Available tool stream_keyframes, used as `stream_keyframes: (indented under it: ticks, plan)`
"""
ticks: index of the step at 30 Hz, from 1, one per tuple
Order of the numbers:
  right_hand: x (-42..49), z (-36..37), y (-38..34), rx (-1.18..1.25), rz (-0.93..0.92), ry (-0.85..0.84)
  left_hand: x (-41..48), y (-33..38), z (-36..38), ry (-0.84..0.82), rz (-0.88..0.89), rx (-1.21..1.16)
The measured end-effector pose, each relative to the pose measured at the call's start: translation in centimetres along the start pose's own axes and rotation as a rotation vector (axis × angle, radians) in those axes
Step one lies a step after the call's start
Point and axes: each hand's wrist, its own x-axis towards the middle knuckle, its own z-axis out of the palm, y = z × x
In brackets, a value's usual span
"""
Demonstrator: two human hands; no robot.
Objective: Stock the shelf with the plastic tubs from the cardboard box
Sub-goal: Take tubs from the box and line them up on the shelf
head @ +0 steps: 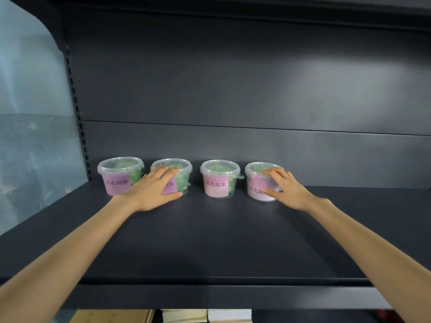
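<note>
You are placing tubs on the dark shelf (pixel 210 241) — your left hand (pixel 151 190) wraps the second tub (pixel 180 170), your right hand (pixel 283 188) clasps the fourth tub (pixel 255 180). Four stand in one row at the back. Next, I think — let go and fetch more.

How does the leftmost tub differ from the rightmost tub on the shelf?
The leftmost tub stands free of any hand; the rightmost tub is gripped by the right hand. The leftmost tub's pink label is fully readable, while fingers partly cover the rightmost tub's. Both are clear, lidded, with greenish contents, upright on the dark shelf.
</note>
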Motion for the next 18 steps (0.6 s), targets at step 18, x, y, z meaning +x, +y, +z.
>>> stream_keyframes:
  ticks: [18]
  plan:
    - [-14.0, -4.3, -4.8, -0.507, 0.232, 0.240, -6.3, 2.3, -2.1, 0.295, -0.001, 0.261]
